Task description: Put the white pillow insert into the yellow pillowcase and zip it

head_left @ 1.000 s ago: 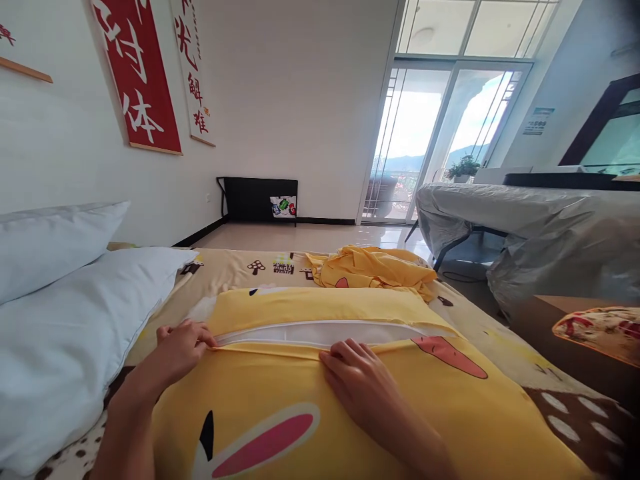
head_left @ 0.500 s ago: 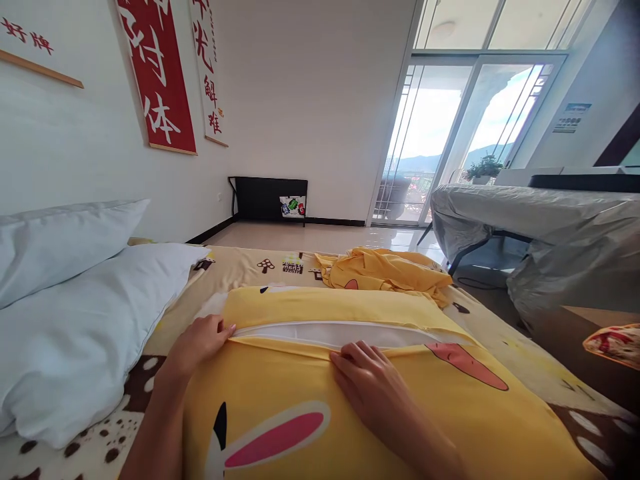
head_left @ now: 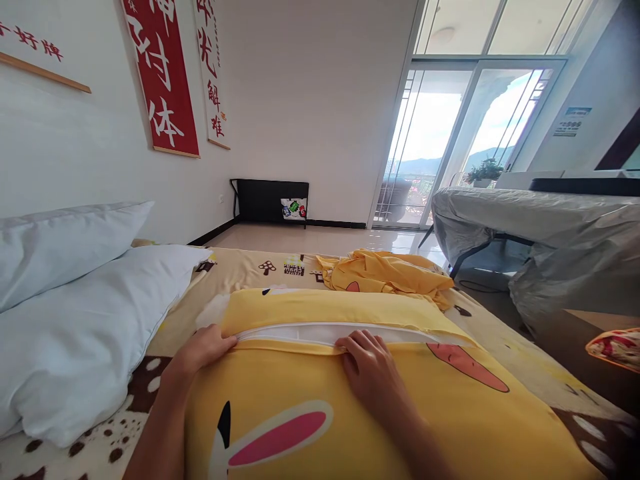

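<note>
A plump yellow cushion cover [head_left: 280,380] printed with a rabbit ear and a carrot lies on the bed in front of me. Its long slit gapes sideways, showing white filling [head_left: 315,332] inside. At the slit's left end, my left hand [head_left: 203,350] is closed, thumb and fingers pinching the cover's edge. My right hand [head_left: 367,360] grips the near lip of the slit around its middle, fingers curled over the fabric. The fingertips' undersides are hidden. Between the two hands the near edge is pulled fairly straight.
Two white pillows [head_left: 95,327] lie at the left. Crumpled yellow fabric [head_left: 385,270] rests at the bed's far edge, on a patterned beige sheet [head_left: 240,260]. A plastic-covered table [head_left: 540,207] stands right, near a cardboard box [head_left: 575,333].
My right hand has shifted slightly right and up along the slit's near edge, which now looks straighter. My left hand keeps its place at the left end. The view has tilted very slightly.
</note>
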Motion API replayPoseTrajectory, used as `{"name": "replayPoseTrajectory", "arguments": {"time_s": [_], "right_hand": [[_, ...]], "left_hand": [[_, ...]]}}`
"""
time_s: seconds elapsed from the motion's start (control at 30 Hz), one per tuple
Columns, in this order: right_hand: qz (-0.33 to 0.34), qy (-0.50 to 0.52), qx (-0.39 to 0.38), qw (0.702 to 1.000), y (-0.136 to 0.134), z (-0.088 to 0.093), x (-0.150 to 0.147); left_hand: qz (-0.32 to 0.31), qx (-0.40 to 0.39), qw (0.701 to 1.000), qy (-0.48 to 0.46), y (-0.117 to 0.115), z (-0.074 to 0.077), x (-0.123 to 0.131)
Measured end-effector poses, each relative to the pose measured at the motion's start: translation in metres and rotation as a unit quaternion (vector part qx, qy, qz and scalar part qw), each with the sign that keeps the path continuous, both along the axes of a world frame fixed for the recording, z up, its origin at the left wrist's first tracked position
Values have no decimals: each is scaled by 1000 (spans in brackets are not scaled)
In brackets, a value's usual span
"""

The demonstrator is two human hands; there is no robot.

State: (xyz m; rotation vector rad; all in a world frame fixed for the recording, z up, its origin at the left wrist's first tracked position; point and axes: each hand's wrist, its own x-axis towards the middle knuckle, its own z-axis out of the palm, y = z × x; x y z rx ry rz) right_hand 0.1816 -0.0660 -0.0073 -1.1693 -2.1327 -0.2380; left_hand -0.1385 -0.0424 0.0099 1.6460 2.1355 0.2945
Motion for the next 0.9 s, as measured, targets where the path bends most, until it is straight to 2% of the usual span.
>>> {"name": "replayPoseTrajectory", "arguments": {"time_s": [0.17,0.4,0.57,0.67,0.8,0.9], "right_hand": [[7,22,59,998,0,0,-1],[12,52,177,983,-1,2,-3],[0,21,138,990,2,-3,-3],[9,13,110,994,5,-6,-5],[10,10,101,995,6,-7,-5],[34,11,88,996,4,-5,-6]], "left_hand": [[-23,10,1000,0,0,0,2],[-80,-4,990,-113,-2,-7,-9],[-77,7,985,-156,-1,-14,-12],[-99,25,982,-161,0,-17,-15],[-135,-15,962,-238,0,-25,-26],[-141,8,951,-276,-1,-31,-32]]}}
